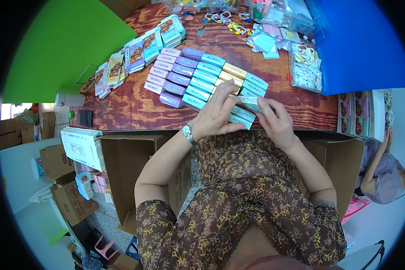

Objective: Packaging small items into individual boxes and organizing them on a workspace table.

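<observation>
We see the small teal box [249, 103] just right of the frame's centre, at the near end of the rows of boxes [198, 78] laid like shingles across the red-brown wooden table [130, 105]. The right hand [279, 123] pinches its right end between thumb and fingertips, while the left hand [216, 114] lies flat with fingers spread over the neighbouring teal and yellow boxes, pressing rather than gripping. We judge the box to be light, thin card, stiff along its edges but easy to dent on the broad faces, and its printed surface probably a little slick (so a squeeze on the short ends or long edges should serve better than one on the flat panels). Since the rows overlap, lifting one box could drag those lying against it. Much is hidden from us: the left palm covers several boxes, the fingers mask how the held box sits on its row, and the table's near edge disappears behind both wrists. The flat packets [135, 54] toward the upper left and the clear plastic bins [305, 67] at upper right are too small and bent by the lens to make out.
</observation>
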Demonstrator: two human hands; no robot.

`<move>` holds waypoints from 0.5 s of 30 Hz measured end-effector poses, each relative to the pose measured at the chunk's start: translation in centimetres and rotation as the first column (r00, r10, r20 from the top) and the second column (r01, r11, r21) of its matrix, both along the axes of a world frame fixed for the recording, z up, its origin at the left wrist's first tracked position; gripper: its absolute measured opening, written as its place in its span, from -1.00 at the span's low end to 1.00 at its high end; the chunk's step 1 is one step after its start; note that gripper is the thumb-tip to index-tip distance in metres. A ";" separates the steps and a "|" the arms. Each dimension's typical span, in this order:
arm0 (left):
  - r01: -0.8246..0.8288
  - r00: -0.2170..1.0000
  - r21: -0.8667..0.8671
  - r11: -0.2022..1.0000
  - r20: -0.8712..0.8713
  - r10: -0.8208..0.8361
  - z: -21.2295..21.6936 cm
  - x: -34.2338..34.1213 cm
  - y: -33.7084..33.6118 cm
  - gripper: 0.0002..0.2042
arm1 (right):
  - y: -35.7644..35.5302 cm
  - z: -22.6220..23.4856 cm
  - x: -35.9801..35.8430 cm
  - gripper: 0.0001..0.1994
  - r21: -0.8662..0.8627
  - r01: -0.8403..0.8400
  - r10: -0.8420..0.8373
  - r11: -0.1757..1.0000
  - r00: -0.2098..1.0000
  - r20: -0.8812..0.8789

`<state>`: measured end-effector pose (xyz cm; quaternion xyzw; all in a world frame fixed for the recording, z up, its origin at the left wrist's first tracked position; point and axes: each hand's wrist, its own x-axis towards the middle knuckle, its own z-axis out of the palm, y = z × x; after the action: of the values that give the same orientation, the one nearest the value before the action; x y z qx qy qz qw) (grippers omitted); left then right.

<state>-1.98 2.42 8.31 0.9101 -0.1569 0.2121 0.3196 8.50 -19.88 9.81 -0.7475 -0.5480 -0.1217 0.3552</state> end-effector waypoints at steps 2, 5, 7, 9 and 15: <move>-0.001 1.000 -0.004 1.000 -0.002 0.001 0.6 0.1 -0.2 -0.34 | 0.3 -0.1 0.1 -0.39 -0.037 -0.001 0.003 0.999 0.999 0.045; -0.001 1.000 -0.015 1.000 -0.024 0.001 0.4 -0.1 -0.1 -0.28 | 0.9 0.6 -0.6 -0.39 -0.145 -0.023 0.041 0.989 0.992 0.117; -0.004 0.999 -0.024 1.000 -0.042 0.003 0.1 -0.2 0.0 -0.24 | 1.4 0.3 -0.9 -0.34 -0.259 -0.079 0.103 0.963 0.992 0.080; 0.013 0.998 -0.140 0.990 -0.058 -0.021 0.2 -0.2 0.2 -0.23 | 2.2 0.1 -1.2 -0.32 -0.302 -0.040 0.068 0.953 0.994 0.085; 0.022 0.995 -0.305 0.952 -0.084 -0.050 0.4 -0.4 0.9 -0.20 | 2.5 -1.2 -1.3 -0.12 -0.447 -0.039 0.072 0.894 0.996 0.056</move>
<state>-2.34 3.29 8.75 0.8559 -0.1243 0.1863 0.4661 7.16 -17.39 8.64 -0.7881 -0.5947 -0.0093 0.1585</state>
